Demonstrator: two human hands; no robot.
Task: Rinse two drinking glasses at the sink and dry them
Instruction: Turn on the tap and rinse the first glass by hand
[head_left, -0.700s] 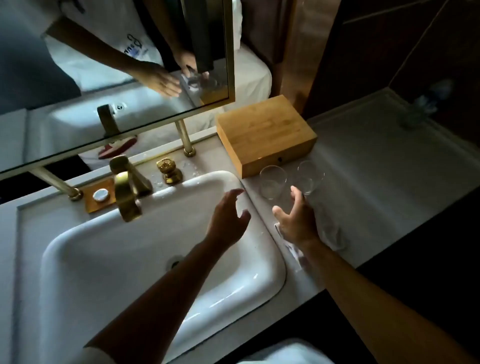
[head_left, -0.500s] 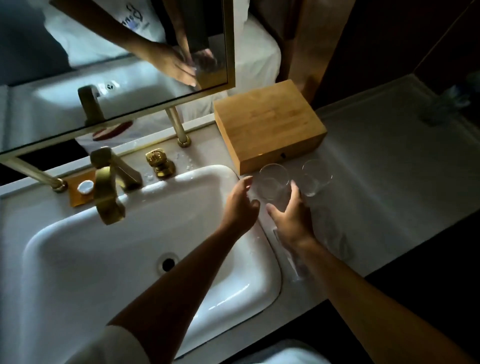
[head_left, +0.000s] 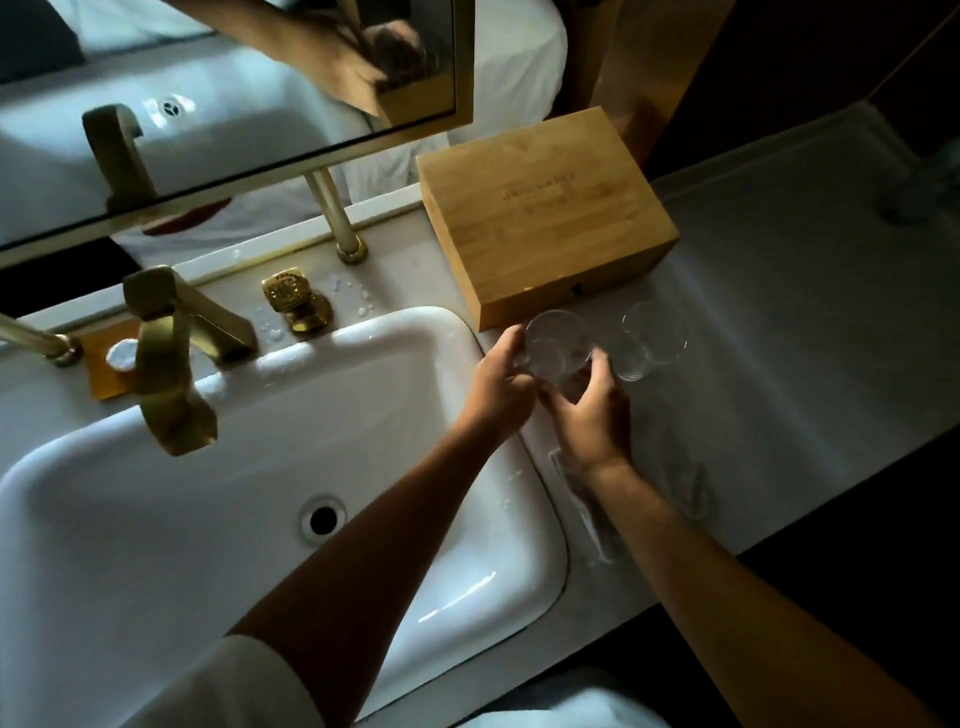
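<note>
My left hand (head_left: 496, 382) and right hand (head_left: 589, 415) both wrapped around one clear round glass (head_left: 557, 349), second glass (head_left: 652, 338) just beside, smooth pale table (head_left: 805, 332), square wooden box (head_left: 545, 208) behind, glossy white sink (head_left: 260, 519)

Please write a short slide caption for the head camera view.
Both hands, left and right, grip the nearer glass beside the sink; the second glass stands untouched.

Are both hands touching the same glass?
Touching. The head view shows the left hand and the right hand both curled around the nearer glass; the other glass stands untouched.
</note>
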